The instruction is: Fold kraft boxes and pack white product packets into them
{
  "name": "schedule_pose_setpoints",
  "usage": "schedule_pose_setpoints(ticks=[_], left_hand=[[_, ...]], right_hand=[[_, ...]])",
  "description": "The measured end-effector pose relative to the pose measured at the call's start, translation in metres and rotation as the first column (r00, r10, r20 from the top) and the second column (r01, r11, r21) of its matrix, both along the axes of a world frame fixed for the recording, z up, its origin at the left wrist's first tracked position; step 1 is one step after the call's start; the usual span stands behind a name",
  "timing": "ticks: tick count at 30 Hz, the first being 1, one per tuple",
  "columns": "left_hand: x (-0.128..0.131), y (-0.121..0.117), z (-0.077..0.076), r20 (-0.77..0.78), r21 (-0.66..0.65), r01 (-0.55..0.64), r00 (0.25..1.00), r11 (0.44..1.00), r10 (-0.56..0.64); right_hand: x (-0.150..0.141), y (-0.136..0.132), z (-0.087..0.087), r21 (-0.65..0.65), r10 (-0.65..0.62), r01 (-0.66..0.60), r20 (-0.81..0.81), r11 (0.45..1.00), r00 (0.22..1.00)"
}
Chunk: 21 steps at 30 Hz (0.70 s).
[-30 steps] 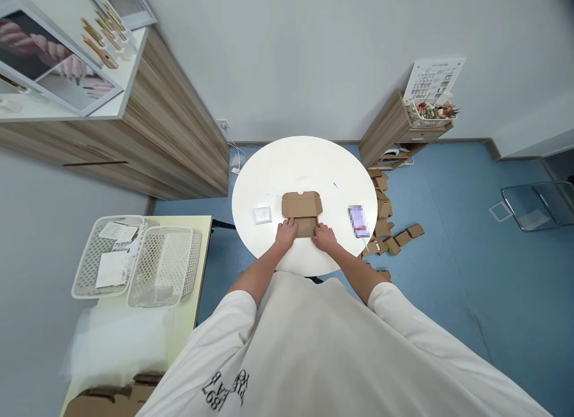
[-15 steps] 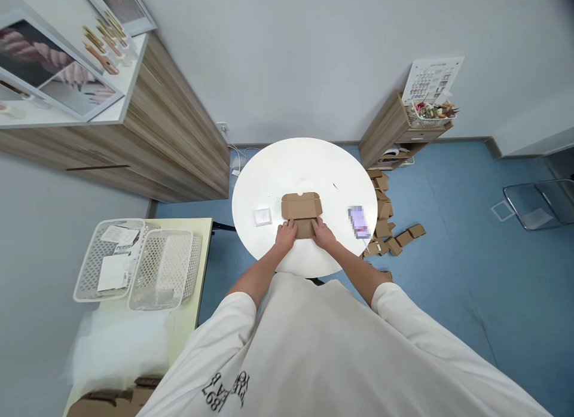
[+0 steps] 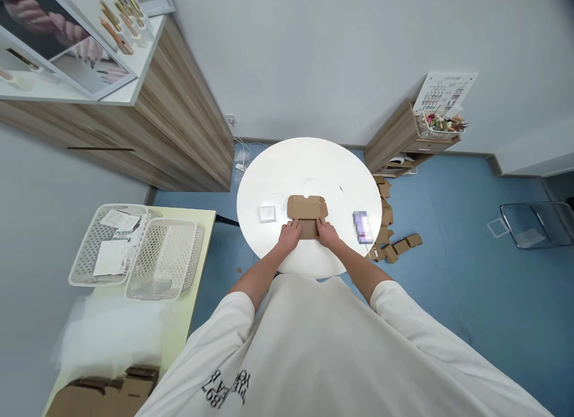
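Fingers (image 3: pixel 287 227) of the left hand (image 3: pixel 291 236) are bent, almost closed, on the left side of a box (image 3: pixel 308 229), and its right side is held in the same way by the right hand (image 3: pixel 327 233); how the thumbs are placed cannot fairly be made out at this size. The box is set at the centre of the frame, near the middle of the white table (image 3: pixel 305 160). Its lid (image 3: pixel 307 210) is spread toward the top of the frame. Folding is judged to be partly done: the near part is being shaped between the hands, while the lid is not yet closed. To the left on the table, a small white case (image 3: pixel 267 214) is left untouched; to the right, a purple item (image 3: pixel 362 227) is laid. Cartons (image 3: pixel 401 246) are strewn on the floor, right of centre.
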<state>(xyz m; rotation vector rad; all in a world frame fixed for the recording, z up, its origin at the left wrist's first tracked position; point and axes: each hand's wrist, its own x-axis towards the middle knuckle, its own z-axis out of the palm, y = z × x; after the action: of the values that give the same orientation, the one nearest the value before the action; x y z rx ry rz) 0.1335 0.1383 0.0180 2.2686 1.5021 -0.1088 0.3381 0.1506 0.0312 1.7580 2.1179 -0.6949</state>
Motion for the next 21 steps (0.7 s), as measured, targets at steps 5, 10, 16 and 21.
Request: schedule_pose_setpoints(ticks=[5,10,16,21], left_hand=[[-0.036,0.014,-0.002,0.21,-0.006,-0.245,0.948,0.969,0.241],[-0.085,0.041,-0.008,0.158,-0.098,-0.698,0.693,0.709,0.704],[-0.113,0.063,-0.018,0.075,-0.28,-0.856,0.431,0.434,0.899],[-0.117,0.072,-0.027,0.077,-0.379,-0.84,0.39,0.389,0.917]], right_hand=[[-0.003,0.002,0.002,-0.01,0.013,-0.013,0.035,1.0,0.999],[-0.005,0.001,0.003,-0.009,0.008,-0.008,0.046,1.0,0.999],[-0.008,0.001,0.004,-0.005,0.015,-0.014,0.078,1.0,0.997],[-0.009,0.001,0.003,-0.006,0.011,-0.01,0.087,1.0,0.996]])
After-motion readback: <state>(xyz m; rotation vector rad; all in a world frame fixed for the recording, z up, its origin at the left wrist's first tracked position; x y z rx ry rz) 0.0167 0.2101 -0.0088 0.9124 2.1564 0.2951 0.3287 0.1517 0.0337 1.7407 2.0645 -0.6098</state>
